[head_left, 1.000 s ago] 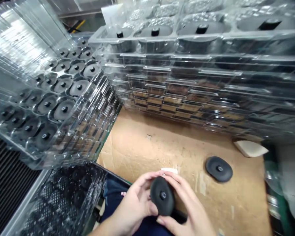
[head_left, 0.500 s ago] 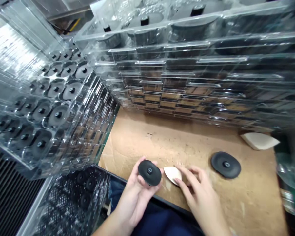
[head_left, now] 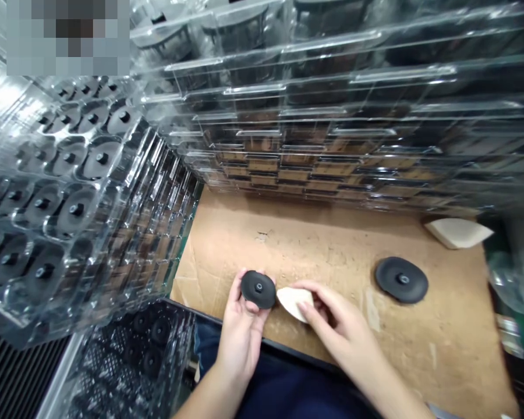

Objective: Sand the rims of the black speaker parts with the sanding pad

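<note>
A black oval disc with a small central stem rests in my left hand, the fingers closed around its edge. Between the thumb and fingers of my right hand is a cream-coloured, leaf-shaped pad. The pad's pointed tip is right by the disc's right edge; I cannot tell whether they touch. To the right, a second black oval disc lies stem up on the brown cardboard. Farther back on the right is another cream pointed pad.
Tall stacks of clear plastic trays stand behind the cardboard and on the left, holding many black discs. Another clear tray with dark discs sits low at the left. A black edge runs along the front.
The view has shifted slightly. My left hand has moved a little left and up with the disc, and my right hand has followed leftward with the cream pad.
</note>
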Demonstrator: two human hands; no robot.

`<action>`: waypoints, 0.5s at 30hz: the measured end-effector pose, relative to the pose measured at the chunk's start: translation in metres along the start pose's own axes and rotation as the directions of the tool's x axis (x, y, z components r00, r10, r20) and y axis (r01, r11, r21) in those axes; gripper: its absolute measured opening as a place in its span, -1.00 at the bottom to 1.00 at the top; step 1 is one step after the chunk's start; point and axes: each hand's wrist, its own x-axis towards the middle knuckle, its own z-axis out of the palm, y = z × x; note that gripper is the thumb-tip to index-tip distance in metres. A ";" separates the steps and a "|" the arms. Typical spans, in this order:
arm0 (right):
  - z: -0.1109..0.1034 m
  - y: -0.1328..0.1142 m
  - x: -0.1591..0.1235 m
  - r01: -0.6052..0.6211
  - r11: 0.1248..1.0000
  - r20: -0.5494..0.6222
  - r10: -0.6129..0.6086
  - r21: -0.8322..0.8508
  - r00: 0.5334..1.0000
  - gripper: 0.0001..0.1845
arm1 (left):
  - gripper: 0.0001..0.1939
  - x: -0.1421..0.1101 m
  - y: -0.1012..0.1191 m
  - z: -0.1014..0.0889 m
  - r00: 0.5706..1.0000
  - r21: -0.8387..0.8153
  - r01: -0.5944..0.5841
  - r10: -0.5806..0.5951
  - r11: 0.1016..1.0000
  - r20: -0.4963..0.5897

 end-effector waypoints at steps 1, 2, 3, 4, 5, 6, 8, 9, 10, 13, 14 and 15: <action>-0.001 -0.004 0.005 -0.017 1.000 -0.010 0.017 0.010 1.000 -0.78 | -0.40 0.000 0.000 0.000 1.000 0.000 -0.006 0.006 1.000 -0.006; -0.001 -0.008 0.009 -0.026 1.000 -0.016 0.026 0.018 1.000 -0.78 | -0.43 0.000 0.000 0.000 1.000 0.000 -0.011 0.011 1.000 -0.010; 0.000 -0.014 0.013 -0.027 0.999 -0.018 0.028 0.023 0.999 -0.78 | -0.45 0.001 -0.001 -0.001 1.000 0.000 -0.010 0.010 1.000 -0.013; 0.000 -0.019 0.016 -0.018 0.999 -0.007 0.018 0.030 1.000 -0.78 | -0.47 0.001 0.000 -0.001 1.000 0.000 -0.002 0.002 1.000 -0.016; 0.001 -0.024 0.018 -0.004 0.999 0.025 0.003 0.041 1.000 -0.78 | -0.49 0.002 0.000 -0.001 1.000 0.000 0.011 -0.011 1.000 -0.017; 0.002 -0.028 0.021 0.008 0.999 0.070 -0.012 0.052 0.997 -0.79 | -0.49 0.002 0.000 -0.001 1.000 0.001 0.024 -0.024 1.000 -0.018; 0.001 -0.033 0.024 0.006 0.998 0.138 -0.013 0.057 0.990 -0.79 | -0.50 0.003 0.000 0.000 0.999 0.001 0.036 -0.036 0.999 -0.025; 0.001 -0.033 0.025 -0.009 0.999 0.146 0.002 0.046 0.989 -0.78 | -0.50 0.003 0.001 0.001 0.999 -0.001 0.033 -0.033 0.999 -0.032; 0.000 -0.033 0.025 -0.023 0.999 0.139 0.019 0.030 0.990 -0.77 | -0.51 0.003 0.001 0.002 0.999 -0.002 0.030 -0.030 1.000 -0.038; -0.002 -0.031 0.027 -0.026 0.999 0.144 0.022 0.027 0.989 -0.74 | -0.49 0.003 0.000 0.003 0.998 -0.004 0.050 -0.050 0.999 -0.050; -0.003 -0.031 0.028 -0.024 0.999 0.176 0.016 0.046 0.984 -0.75 | -0.48 0.003 0.000 0.003 0.997 -0.004 0.057 -0.057 0.998 -0.050; -0.003 -0.031 0.029 -0.029 0.998 0.203 0.016 0.060 0.979 -0.76 | -0.48 0.003 0.000 0.002 0.997 -0.003 0.059 -0.059 0.998 -0.050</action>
